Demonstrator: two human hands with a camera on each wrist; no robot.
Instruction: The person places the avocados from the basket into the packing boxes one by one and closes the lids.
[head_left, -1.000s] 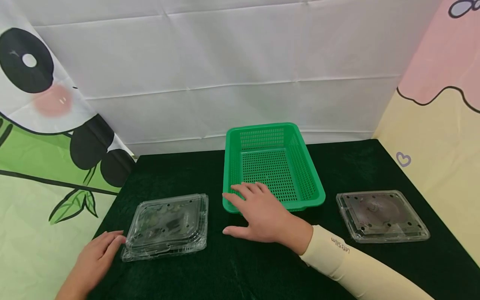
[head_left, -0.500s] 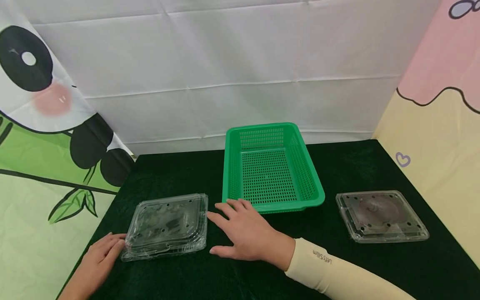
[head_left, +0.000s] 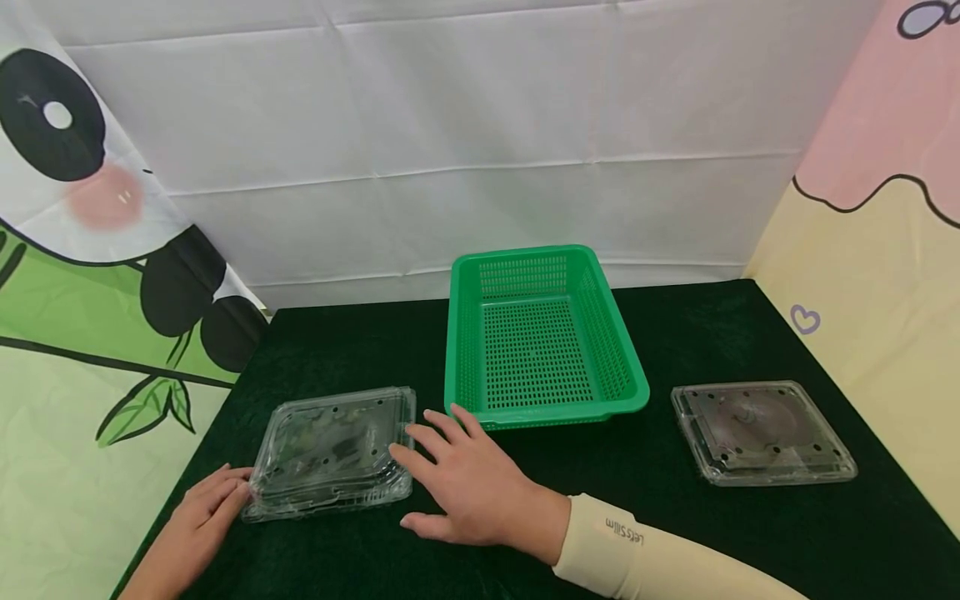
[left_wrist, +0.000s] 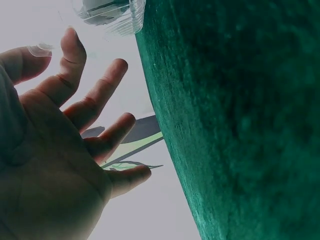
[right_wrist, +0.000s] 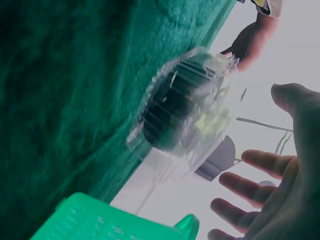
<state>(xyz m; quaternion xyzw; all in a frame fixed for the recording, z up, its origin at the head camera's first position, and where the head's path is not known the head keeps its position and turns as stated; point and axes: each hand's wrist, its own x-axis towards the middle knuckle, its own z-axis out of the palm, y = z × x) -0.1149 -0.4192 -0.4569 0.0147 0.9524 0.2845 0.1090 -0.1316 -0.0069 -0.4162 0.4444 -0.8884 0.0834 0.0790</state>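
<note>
A clear plastic clamshell box (head_left: 330, 450) lies lidded on the left part of the table; dark and pale green shapes show faintly through it, too unclear to name. At its near left corner, my left hand (head_left: 197, 521) touches the edge with thumb and forefinger. The left wrist view shows that hand (left_wrist: 65, 130) with its other fingers spread, and clear plastic by the thumb tip. My right hand (head_left: 480, 492) has its fingers spread at the box's right edge, holding nothing. In the right wrist view a gap shows between the right hand (right_wrist: 275, 185) and the box (right_wrist: 185, 105).
Behind the right hand stands a green plastic basket (head_left: 547, 416) with slotted walls and nothing in it. A second clear clamshell box (head_left: 765, 433), with a dull reddish look inside, lies at the right. Dark green cloth (head_left: 360, 342) covers the table. White fabric (head_left: 465, 125) hangs behind.
My right hand has moved left and nearer to me, from over the basket's front rim to the right edge of the left box. The left hand has barely shifted.
</note>
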